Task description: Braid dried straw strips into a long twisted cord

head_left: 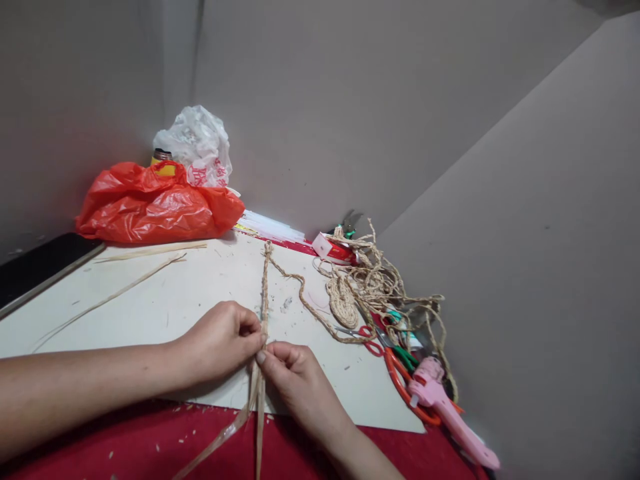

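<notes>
My left hand (223, 340) and my right hand (293, 377) meet at the middle of a white board (165, 300), both pinching the same braided straw cord (265, 287). The plaited part runs straight away from my fingers toward the wall, then bends back right into a tangle. Below my fingers the loose flat straw strips (255, 420) hang down over the red cloth (150, 447).
A red plastic bag (155, 203) and a white bag (197, 143) sit at the back left. At the right lie a heap of braided cord (380, 287), a small coiled straw piece (343, 303), orange scissors (405, 383), a pink glue gun (445, 407) and a red tape roll (335, 249). Loose straws (145, 252) lie left.
</notes>
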`<state>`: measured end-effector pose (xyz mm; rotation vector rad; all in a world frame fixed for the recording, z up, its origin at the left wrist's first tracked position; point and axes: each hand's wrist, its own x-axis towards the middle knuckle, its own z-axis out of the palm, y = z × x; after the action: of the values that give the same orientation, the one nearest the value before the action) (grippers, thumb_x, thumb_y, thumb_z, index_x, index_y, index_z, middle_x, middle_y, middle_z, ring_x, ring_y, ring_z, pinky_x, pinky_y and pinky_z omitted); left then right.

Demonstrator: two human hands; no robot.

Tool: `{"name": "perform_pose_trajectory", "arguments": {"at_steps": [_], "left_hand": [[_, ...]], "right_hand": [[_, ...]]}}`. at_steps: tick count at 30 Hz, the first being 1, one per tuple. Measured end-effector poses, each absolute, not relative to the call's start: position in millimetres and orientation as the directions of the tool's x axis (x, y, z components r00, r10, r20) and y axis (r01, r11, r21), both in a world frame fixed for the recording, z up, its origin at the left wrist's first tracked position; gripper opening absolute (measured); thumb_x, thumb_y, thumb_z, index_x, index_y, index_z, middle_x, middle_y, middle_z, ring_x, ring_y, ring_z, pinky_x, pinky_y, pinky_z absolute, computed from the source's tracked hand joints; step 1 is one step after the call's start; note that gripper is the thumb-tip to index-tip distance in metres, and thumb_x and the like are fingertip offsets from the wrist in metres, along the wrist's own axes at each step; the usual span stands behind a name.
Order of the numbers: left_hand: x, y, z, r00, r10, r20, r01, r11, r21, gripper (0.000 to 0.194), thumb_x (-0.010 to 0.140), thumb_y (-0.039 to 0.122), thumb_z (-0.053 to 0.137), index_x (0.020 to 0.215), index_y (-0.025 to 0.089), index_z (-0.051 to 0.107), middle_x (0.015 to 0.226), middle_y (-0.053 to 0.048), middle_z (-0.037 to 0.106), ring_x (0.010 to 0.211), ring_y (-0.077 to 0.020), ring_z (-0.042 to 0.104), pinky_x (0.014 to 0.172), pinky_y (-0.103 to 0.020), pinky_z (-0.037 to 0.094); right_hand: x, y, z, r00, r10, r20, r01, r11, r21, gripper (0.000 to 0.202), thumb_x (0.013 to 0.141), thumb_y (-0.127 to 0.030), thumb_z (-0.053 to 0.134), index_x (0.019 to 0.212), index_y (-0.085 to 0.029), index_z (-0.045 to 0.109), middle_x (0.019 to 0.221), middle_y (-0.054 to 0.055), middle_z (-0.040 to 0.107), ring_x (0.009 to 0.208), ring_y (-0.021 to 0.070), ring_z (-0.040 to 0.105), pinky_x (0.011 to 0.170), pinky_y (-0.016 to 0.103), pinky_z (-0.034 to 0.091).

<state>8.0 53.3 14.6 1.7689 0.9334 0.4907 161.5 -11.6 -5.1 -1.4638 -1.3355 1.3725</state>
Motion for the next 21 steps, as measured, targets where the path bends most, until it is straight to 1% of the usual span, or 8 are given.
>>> {"name": "perform_pose_trajectory", "arguments": {"at_steps": [6, 9, 11, 12, 15, 16, 18, 21], "left_hand": [[9, 61, 11, 0.596, 0.796, -0.105, 0.074, 0.076, 0.994, 0.016, 0.073, 0.027, 0.053, 0.062, 0.016, 0.052, 0.054, 0.003, 0.050, 0.050, -0.0086, 0.043, 0.052, -0.021, 0.036], [8, 64, 19, 0.513, 0.834, -0.201, -0.076, 0.278, 0.958, 0.010, 0.072, 0.023, 0.054, 0.069, 0.017, 0.047, 0.066, -0.001, 0.058, 0.057, -0.0109, 0.053, 0.058, -0.024, 0.043], [8, 64, 25, 0.461, 0.843, -0.277, -0.096, 0.358, 0.929, 0.008, 0.071, 0.019, 0.052, 0.071, 0.017, 0.044, 0.071, -0.003, 0.060, 0.061, -0.0117, 0.056, 0.059, -0.025, 0.045], [7, 64, 28, 0.442, 0.846, -0.298, -0.088, 0.371, 0.924, 0.007, 0.071, 0.017, 0.051, 0.072, 0.018, 0.044, 0.069, -0.001, 0.059, 0.057, -0.0106, 0.055, 0.056, -0.023, 0.044], [6, 65, 30, 0.456, 0.839, -0.298, 0.004, 0.333, 0.943, 0.002, 0.074, 0.019, 0.045, 0.073, 0.018, 0.047, 0.053, 0.007, 0.044, 0.040, -0.0061, 0.035, 0.044, -0.019, 0.030], [6, 65, 28, 0.466, 0.842, -0.272, 0.049, 0.282, 0.958, 0.007, 0.075, 0.022, 0.045, 0.072, 0.018, 0.049, 0.050, 0.007, 0.040, 0.040, -0.0059, 0.031, 0.043, -0.019, 0.027], [5, 65, 24, 0.488, 0.851, -0.196, 0.143, 0.143, 0.979, 0.018, 0.078, 0.029, 0.046, 0.070, 0.016, 0.056, 0.050, 0.006, 0.042, 0.045, -0.0074, 0.036, 0.049, -0.020, 0.031], [5, 63, 19, 0.549, 0.830, -0.098, 0.193, -0.012, 0.981, 0.030, 0.082, 0.036, 0.044, 0.073, 0.014, 0.062, 0.061, 0.001, 0.056, 0.061, -0.0119, 0.049, 0.062, -0.023, 0.038]], "right_hand": [[164, -11, -7, -0.104, 0.965, -0.239, 0.131, -0.225, -0.965, 0.039, 0.077, -0.048, 0.061, 0.063, -0.012, 0.060, 0.052, -0.005, 0.037, 0.051, 0.0072, 0.026, 0.049, 0.021, 0.022], [165, -11, -8, -0.098, 0.952, -0.289, 0.062, -0.284, -0.957, 0.037, 0.076, -0.048, 0.063, 0.072, -0.011, 0.066, 0.044, -0.008, 0.033, 0.044, 0.0052, 0.023, 0.044, 0.020, 0.016], [166, -11, -8, -0.123, 0.935, -0.332, -0.008, -0.335, -0.942, 0.036, 0.077, -0.047, 0.063, 0.077, -0.010, 0.067, 0.040, -0.010, 0.030, 0.039, 0.0039, 0.019, 0.041, 0.020, 0.011], [166, -11, -8, -0.140, 0.927, -0.349, -0.048, -0.358, -0.933, 0.036, 0.077, -0.046, 0.063, 0.078, -0.010, 0.066, 0.039, -0.010, 0.029, 0.037, 0.0034, 0.018, 0.039, 0.019, 0.010], [167, -10, -6, -0.191, 0.908, -0.373, -0.151, -0.403, -0.903, 0.033, 0.077, -0.044, 0.064, 0.078, -0.011, 0.065, 0.038, -0.012, 0.027, 0.033, 0.0021, 0.015, 0.035, 0.018, 0.008], [168, -10, -6, -0.207, 0.904, -0.373, -0.181, -0.410, -0.894, 0.032, 0.077, -0.043, 0.064, 0.078, -0.011, 0.065, 0.038, -0.012, 0.027, 0.032, 0.0018, 0.014, 0.034, 0.018, 0.008], [169, -10, -5, -0.230, 0.899, -0.372, -0.231, -0.422, -0.877, 0.030, 0.078, -0.041, 0.065, 0.078, -0.011, 0.065, 0.039, -0.013, 0.025, 0.032, 0.0013, 0.013, 0.034, 0.017, 0.009], [171, -10, -4, -0.249, 0.892, -0.377, -0.286, -0.440, -0.851, 0.028, 0.078, -0.039, 0.065, 0.077, -0.011, 0.064, 0.040, -0.013, 0.023, 0.033, 0.0008, 0.011, 0.034, 0.016, 0.009]]}}
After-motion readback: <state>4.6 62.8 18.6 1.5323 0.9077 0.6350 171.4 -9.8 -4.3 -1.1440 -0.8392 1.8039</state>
